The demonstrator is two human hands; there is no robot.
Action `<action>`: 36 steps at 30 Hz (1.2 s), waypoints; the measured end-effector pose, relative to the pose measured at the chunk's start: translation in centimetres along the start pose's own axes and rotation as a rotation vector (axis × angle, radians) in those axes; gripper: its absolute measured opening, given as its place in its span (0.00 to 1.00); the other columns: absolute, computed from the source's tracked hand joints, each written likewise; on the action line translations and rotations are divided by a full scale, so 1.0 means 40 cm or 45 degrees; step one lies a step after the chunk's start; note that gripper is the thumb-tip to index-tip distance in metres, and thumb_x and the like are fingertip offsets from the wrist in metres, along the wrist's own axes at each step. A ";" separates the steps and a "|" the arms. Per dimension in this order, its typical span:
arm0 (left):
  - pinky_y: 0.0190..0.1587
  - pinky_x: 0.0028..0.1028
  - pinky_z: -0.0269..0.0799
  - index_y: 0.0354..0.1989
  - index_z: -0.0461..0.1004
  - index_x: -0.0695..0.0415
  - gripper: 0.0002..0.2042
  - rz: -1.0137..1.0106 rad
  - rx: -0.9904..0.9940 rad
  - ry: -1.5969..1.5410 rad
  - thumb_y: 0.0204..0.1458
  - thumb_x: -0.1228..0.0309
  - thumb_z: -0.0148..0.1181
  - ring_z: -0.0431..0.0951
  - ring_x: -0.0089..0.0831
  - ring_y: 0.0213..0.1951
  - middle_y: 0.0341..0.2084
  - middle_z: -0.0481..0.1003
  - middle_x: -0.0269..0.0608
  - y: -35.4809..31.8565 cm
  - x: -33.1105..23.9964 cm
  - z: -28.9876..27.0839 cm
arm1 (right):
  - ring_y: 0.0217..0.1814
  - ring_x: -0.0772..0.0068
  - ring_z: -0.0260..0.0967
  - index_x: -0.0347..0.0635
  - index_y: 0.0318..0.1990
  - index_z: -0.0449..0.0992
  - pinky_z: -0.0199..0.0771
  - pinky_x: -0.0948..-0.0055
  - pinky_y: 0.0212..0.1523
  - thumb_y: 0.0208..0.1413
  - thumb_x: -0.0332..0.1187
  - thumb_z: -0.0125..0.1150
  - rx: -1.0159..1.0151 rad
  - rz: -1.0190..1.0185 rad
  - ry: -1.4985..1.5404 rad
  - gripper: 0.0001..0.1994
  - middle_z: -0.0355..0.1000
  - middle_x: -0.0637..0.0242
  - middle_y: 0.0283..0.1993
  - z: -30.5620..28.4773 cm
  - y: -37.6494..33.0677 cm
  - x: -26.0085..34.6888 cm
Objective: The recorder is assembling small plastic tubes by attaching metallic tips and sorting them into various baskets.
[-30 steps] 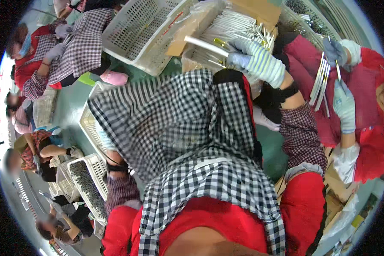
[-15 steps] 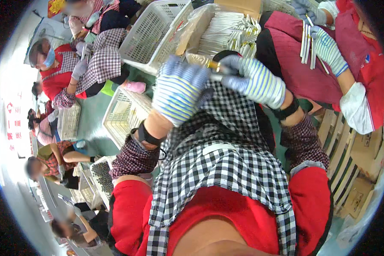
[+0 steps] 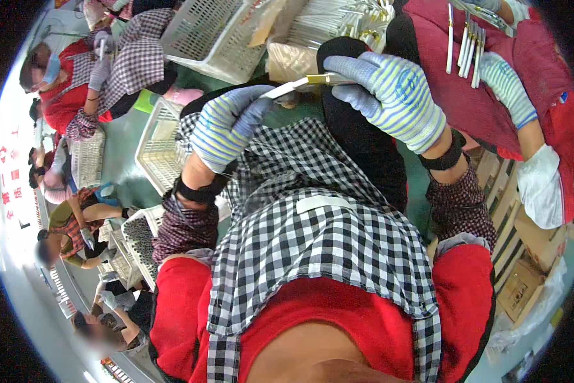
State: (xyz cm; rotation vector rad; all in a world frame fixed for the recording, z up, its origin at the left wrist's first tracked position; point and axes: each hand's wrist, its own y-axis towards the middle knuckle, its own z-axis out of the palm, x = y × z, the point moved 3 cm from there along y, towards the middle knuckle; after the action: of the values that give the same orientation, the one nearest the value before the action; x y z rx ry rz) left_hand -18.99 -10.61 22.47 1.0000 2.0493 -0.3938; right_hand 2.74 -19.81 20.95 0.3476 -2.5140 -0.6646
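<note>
**Inspector:** Changes against the frame half a second back?

**Recorder:** The left hand has dropped lower and further left. The right hand has moved right, so the two now stand apart, where before they overlapped. The white stick now shows between them, running left to right.

**Inspector:** State of the fingers?

**Recorder:** Left fingers are curled, the tips touching the stick's left end. Right fingers are closed round its right end, at a short yellowish metal band.

**Inspector:** Materials and shapes, left to right.

**Recorder:** A white plastic lattice basket stands near left, rectangular with open mesh walls. Both gloves are knitted, striped grey and yellow-green, with smooth blue-grey coated tips. The stick is thin, straight and smooth. Below it hangs a black-and-white checked cloth apron. Far right, a co-worker's gloved hand lies beside a fan of similar white sticks on red cloth.
</note>
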 end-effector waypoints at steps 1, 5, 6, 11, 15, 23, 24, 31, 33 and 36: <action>0.32 0.21 0.68 0.45 0.72 0.64 0.13 0.022 -0.010 -0.027 0.56 0.69 0.52 0.70 0.19 0.26 0.24 0.74 0.35 -0.001 0.019 0.002 | 0.28 0.60 0.70 0.48 0.44 0.75 0.69 0.66 0.28 0.47 0.40 0.60 -0.012 -0.069 -0.111 0.16 0.71 0.63 0.28 0.000 0.007 0.007; 0.30 0.21 0.66 0.44 0.72 0.65 0.13 -0.389 0.463 -0.193 0.57 0.68 0.51 0.69 0.19 0.25 0.22 0.73 0.35 0.011 0.073 -0.001 | 0.22 0.68 0.65 0.52 0.42 0.74 0.64 0.67 0.21 0.47 0.42 0.57 0.070 -0.290 -0.481 0.14 0.66 0.69 0.22 0.012 0.005 0.023; 0.30 0.21 0.66 0.43 0.73 0.65 0.13 -0.414 0.537 -0.299 0.57 0.68 0.51 0.69 0.19 0.25 0.22 0.72 0.35 0.011 0.084 0.007 | 0.21 0.74 0.63 0.53 0.42 0.75 0.62 0.70 0.20 0.47 0.42 0.56 0.071 -0.345 -0.539 0.14 0.64 0.73 0.21 0.019 0.001 0.031; 0.26 0.30 0.67 0.33 0.73 0.61 0.07 0.180 0.389 0.314 0.52 0.69 0.54 0.74 0.37 0.25 0.21 0.73 0.42 0.049 0.041 0.012 | 0.20 0.73 0.65 0.50 0.41 0.75 0.63 0.70 0.19 0.47 0.40 0.56 0.248 -0.285 -0.519 0.14 0.64 0.72 0.20 0.004 -0.011 0.032; 0.19 0.30 0.63 0.30 0.71 0.55 0.11 0.863 0.124 1.094 0.40 0.65 0.60 0.70 0.32 0.19 0.17 0.68 0.34 0.105 -0.028 0.008 | 0.26 0.64 0.70 0.39 0.41 0.75 0.68 0.66 0.26 0.51 0.38 0.56 0.503 0.289 0.430 0.14 0.71 0.63 0.22 0.013 -0.030 -0.015; 0.28 0.36 0.68 0.40 0.72 0.56 0.19 0.881 0.449 1.022 0.34 0.70 0.60 0.73 0.39 0.26 0.26 0.72 0.39 0.239 -0.029 0.049 | 0.31 0.52 0.72 0.34 0.40 0.73 0.70 0.63 0.31 0.52 0.38 0.55 0.619 0.636 0.565 0.15 0.71 0.48 0.27 0.018 -0.014 -0.074; 0.31 0.38 0.69 0.43 0.72 0.56 0.19 0.927 0.261 1.007 0.37 0.69 0.60 0.73 0.42 0.30 0.28 0.73 0.41 0.273 -0.024 0.049 | 0.32 0.48 0.71 0.36 0.38 0.72 0.71 0.59 0.31 0.51 0.38 0.56 0.431 0.512 0.342 0.14 0.71 0.47 0.29 0.008 -0.014 -0.097; 0.45 0.40 0.69 0.45 0.71 0.53 0.17 0.564 0.130 0.808 0.46 0.63 0.58 0.71 0.47 0.45 0.41 0.72 0.44 0.564 0.283 0.200 | 0.26 0.72 0.68 0.37 0.36 0.73 0.66 0.72 0.29 0.52 0.41 0.58 -0.158 1.281 0.232 0.14 0.70 0.62 0.24 -0.113 -0.069 -0.233; 0.49 0.40 0.68 0.49 0.69 0.51 0.18 0.568 0.625 1.011 0.47 0.68 0.55 0.70 0.44 0.50 0.52 0.67 0.42 0.579 0.363 0.325 | 0.26 0.82 0.63 0.38 0.34 0.73 0.64 0.78 0.27 0.51 0.37 0.61 -0.277 1.475 0.523 0.11 0.68 0.72 0.24 -0.115 -0.102 -0.244; 0.53 0.41 0.65 0.54 0.65 0.52 0.26 0.650 0.839 1.191 0.42 0.68 0.61 0.66 0.45 0.53 0.52 0.66 0.43 0.582 0.446 0.442 | 0.27 0.85 0.63 0.40 0.34 0.73 0.63 0.84 0.26 0.51 0.32 0.61 -0.356 1.589 0.794 0.07 0.67 0.76 0.26 -0.054 -0.135 -0.232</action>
State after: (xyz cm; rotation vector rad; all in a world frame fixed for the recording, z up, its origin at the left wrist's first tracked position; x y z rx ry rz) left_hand 1.73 3.37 -0.97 2.3962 2.3413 -0.3636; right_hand 12.26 -21.85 15.94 -0.9126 -1.5438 -0.2782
